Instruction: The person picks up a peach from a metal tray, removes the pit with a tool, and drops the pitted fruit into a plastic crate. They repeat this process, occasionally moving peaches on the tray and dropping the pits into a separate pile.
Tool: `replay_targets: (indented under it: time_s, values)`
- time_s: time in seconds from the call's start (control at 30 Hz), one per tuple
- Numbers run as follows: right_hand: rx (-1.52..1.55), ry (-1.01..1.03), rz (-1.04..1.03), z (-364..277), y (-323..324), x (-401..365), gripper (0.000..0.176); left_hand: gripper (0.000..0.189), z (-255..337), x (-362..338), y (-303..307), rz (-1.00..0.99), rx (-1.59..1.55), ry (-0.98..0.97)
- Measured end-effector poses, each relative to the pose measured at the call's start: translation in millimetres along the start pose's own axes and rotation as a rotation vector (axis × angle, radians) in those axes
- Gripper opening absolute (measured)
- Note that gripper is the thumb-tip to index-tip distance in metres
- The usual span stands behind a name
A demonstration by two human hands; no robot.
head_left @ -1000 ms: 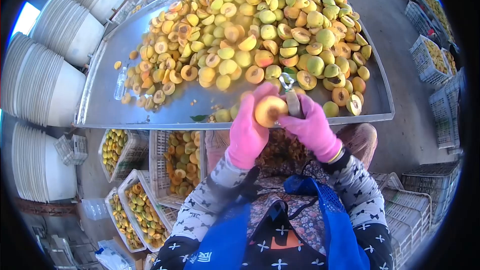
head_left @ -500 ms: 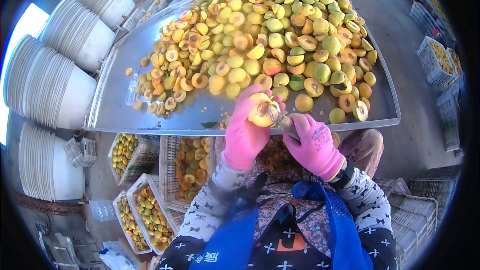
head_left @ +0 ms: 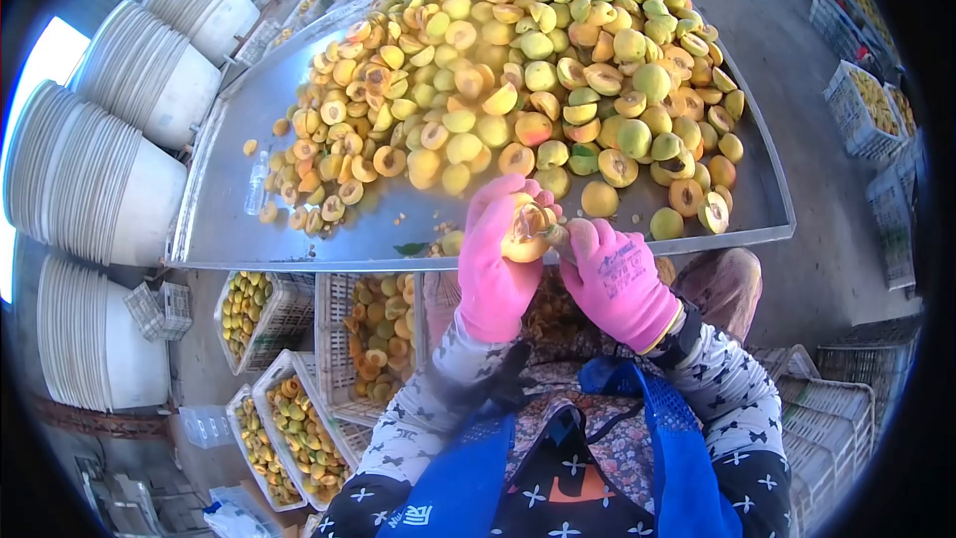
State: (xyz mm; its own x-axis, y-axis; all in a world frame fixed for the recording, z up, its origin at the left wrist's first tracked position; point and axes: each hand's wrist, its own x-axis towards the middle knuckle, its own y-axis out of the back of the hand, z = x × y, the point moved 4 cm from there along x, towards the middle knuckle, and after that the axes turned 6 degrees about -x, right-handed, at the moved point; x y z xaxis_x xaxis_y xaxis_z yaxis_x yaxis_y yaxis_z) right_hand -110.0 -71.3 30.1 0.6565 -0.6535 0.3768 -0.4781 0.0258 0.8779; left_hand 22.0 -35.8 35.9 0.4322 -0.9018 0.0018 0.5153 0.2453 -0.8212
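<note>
My left hand (head_left: 494, 269), in a pink glove, is wrapped round a yellow halved fruit (head_left: 525, 230) near the table's front edge. The cut side shows a brown pit hollow. My right hand (head_left: 619, 284), also gloved in pink, grips a small tool (head_left: 559, 238) whose tip is at the cut face; much of the tool is hidden by my fingers. Beyond both hands, a large heap of whole and halved yellow fruits (head_left: 533, 130) lies on the metal table (head_left: 224, 229).
A clear plastic bottle (head_left: 257, 182) lies on the table's left part. Crates of fruit (head_left: 299, 428) stand below at left, beside stacked white tubs (head_left: 139, 349). More crates (head_left: 822, 428) are at lower right. A knee (head_left: 719, 289) shows beside the table's front edge.
My left hand has turned the halved fruit, and its cut face now tilts more toward my right hand. The tool's metal loop, visible before, is now mostly hidden at the fruit.
</note>
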Motion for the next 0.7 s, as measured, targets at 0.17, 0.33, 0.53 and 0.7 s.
replay_targets:
  time_s: [0.17,0.33,0.53,0.7]
  values:
    - [-0.14,0.147,-0.065,5,3,-1,0.022,0.021,-1,1,7,0.011,0.157,0.071]
    - [0.113,0.073,-0.135,-4,-1,-3,0.027,0.02,-4,2,6,0.081,0.14,0.028]
    - [0.472,-0.019,-0.175,-9,-25,-6,0.024,0.02,-11,2,11,0.119,0.126,-0.133]
    - [0.175,0.069,-0.283,1,-28,-17,0.026,0.019,-8,-3,25,0.017,0.418,0.066]
